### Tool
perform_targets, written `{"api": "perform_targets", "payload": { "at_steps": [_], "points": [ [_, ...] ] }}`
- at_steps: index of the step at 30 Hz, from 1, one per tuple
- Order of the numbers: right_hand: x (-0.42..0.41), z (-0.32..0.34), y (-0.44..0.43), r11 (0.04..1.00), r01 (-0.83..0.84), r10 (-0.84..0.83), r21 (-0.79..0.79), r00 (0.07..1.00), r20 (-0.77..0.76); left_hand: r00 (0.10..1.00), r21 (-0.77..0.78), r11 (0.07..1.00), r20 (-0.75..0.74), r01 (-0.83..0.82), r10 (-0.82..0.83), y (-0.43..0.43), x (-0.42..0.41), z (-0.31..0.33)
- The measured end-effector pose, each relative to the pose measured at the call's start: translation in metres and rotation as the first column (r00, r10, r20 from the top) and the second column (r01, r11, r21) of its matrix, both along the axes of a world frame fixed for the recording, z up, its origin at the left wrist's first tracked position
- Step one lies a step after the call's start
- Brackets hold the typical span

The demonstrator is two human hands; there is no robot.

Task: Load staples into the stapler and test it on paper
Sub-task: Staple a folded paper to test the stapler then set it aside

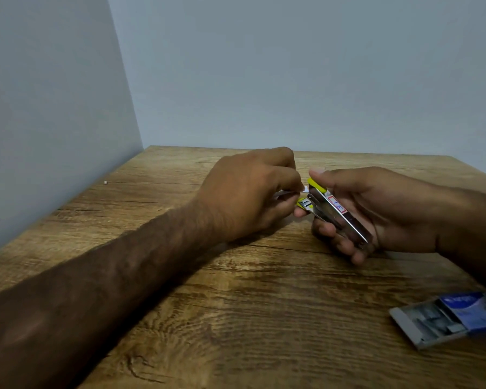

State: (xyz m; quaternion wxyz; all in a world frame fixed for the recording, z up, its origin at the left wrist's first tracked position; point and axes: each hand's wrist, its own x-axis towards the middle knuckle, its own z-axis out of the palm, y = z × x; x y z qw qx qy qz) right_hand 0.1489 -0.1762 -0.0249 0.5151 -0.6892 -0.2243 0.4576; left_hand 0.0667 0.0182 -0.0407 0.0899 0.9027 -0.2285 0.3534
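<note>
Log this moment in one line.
right hand: holds stapler | left hand: pinches white slip at stapler mouth | staple box: open, on table

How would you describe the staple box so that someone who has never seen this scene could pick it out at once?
Start at the wooden table and go to its near right side. A small flat staple box lies there alone. Its blue sleeve is slid partly off a grey tray of staples, unlike the yellow-tipped metal stapler held in the right hand.
</note>
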Motion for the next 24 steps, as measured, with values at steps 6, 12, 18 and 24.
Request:
{"api": "perform_targets", "payload": {
  "at_steps": [6,12,18,24],
  "points": [
    [-0.0004,-0.0014,0.0009,0.999,0.012,-0.012,0.034,1.000,0.011,1.000,-0.039,0.999,-0.012,0.003,-0.003,0.0002,-0.0001,0.0010],
    [0.0007,-0.0016,0.0007,0.996,0.040,-0.039,0.083,0.999,-0.002,1.000,0.051,0.999,-0.016,-0.012,0.012,0.0032,-0.0003,0.0016],
    [-0.0001,-0.0030,0.0013,0.994,0.062,-0.064,0.092,0.998,0.016,0.999,0.168,0.986,0.037,-0.023,0.017,0.0032,0.0003,0.0019],
    [-0.0016,-0.0050,0.0027,0.990,0.081,-0.089,0.112,0.994,0.066,0.992,0.245,0.969,0.128,-0.018,-0.014,0.0033,0.0000,0.0059]
  ]
}}
